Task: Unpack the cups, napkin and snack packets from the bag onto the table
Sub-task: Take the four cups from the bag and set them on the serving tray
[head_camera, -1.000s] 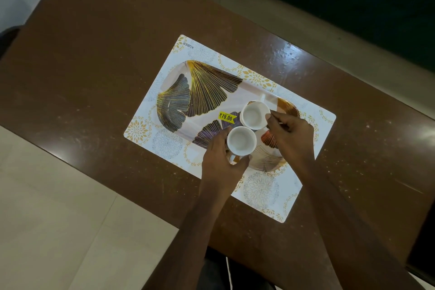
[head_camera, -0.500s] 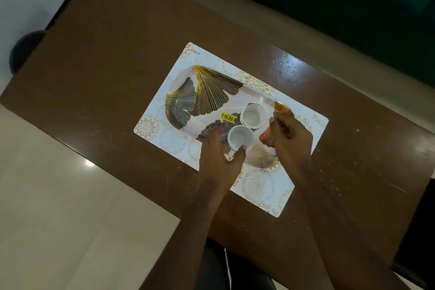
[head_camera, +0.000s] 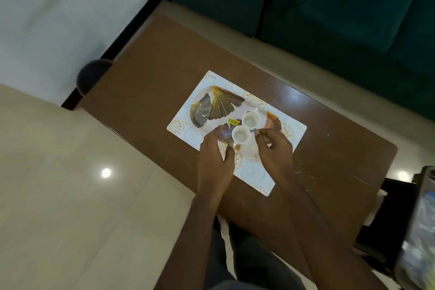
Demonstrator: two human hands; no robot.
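Observation:
Two small white cups stand side by side on a leaf-patterned tray (head_camera: pixel 220 106). The near cup (head_camera: pixel 241 134) sits just in front of the far cup (head_camera: pixel 251 120), whose handle points away from me. My left hand (head_camera: pixel 215 150) rests on the tray just left of the near cup, fingers spread and holding nothing. To the right of that cup my right hand (head_camera: pixel 275 148) hovers with loosely curled fingers, also holding nothing. At the right edge is a blurred bag (head_camera: pixel 421 219) with shiny contents. No napkin or snack packets can be made out.
The tray lies on a white and gold placemat (head_camera: pixel 259 178) on a brown table (head_camera: pixel 150 73). A yellow price sticker (head_camera: pixel 233 122) is stuck on the tray. A teal sofa (head_camera: pixel 329 7) runs behind the table. A dark round object (head_camera: pixel 94 75) sits at its left corner.
Both hands have come off the cups and drawn back toward me. The view has pulled back and tilted up, bringing the sofa and the bag into sight.

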